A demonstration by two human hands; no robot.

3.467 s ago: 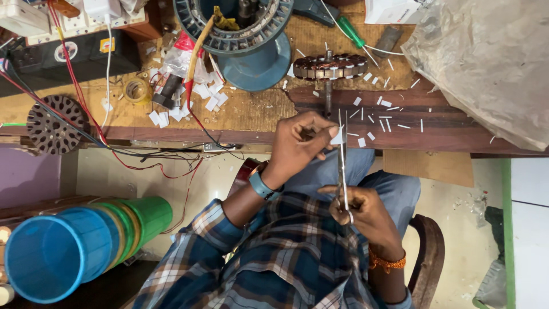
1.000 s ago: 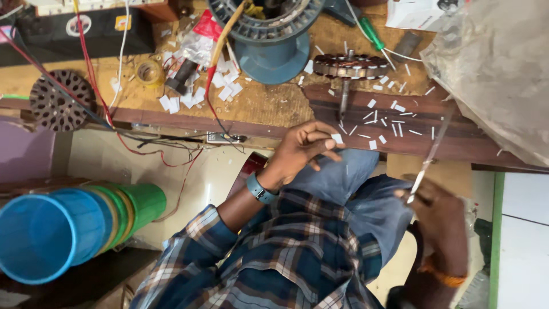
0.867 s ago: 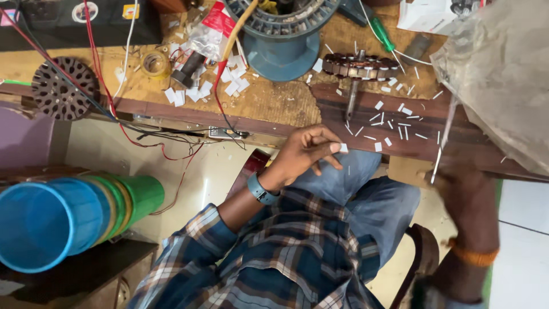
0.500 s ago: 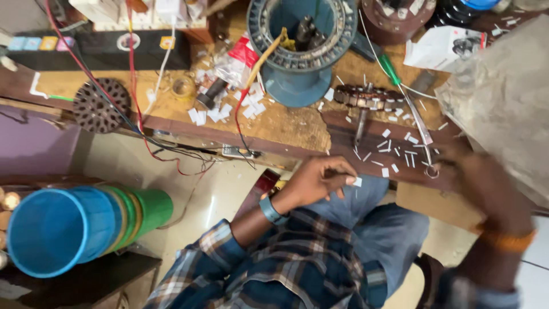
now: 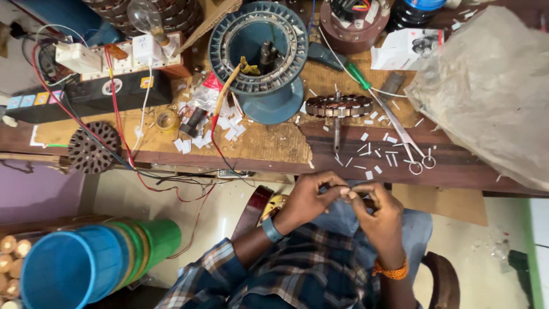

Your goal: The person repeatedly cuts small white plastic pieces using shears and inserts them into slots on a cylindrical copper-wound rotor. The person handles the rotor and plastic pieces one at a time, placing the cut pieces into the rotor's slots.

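Observation:
My left hand [image 5: 311, 197], with a blue wristband, and my right hand [image 5: 374, 210], with an orange bracelet, meet fingertip to fingertip over my lap, just below the bench edge. Between them they pinch a small white paper strip [image 5: 345, 192], mostly hidden by the fingers. Long thin scissors [image 5: 400, 133] lie on the dark wooden bench [image 5: 274, 150] above my right hand, apart from both hands. Several cut white strips [image 5: 374, 154] are scattered beside them. A brown wound rotor [image 5: 338, 106] on its shaft lies just left of the scissors.
A blue round stator housing [image 5: 257, 43] stands at the bench's back. A crumpled plastic bag [image 5: 492, 86] fills the right. A green screwdriver [image 5: 357, 74], a black power strip [image 5: 86, 91] with red wires and a round slotted core [image 5: 91, 147] lie left. Nested buckets [image 5: 86, 266] lie below left.
My right hand reached up with the scissors, left them on the bench and came back down to my left hand. Both hands now pinch the small strip together.

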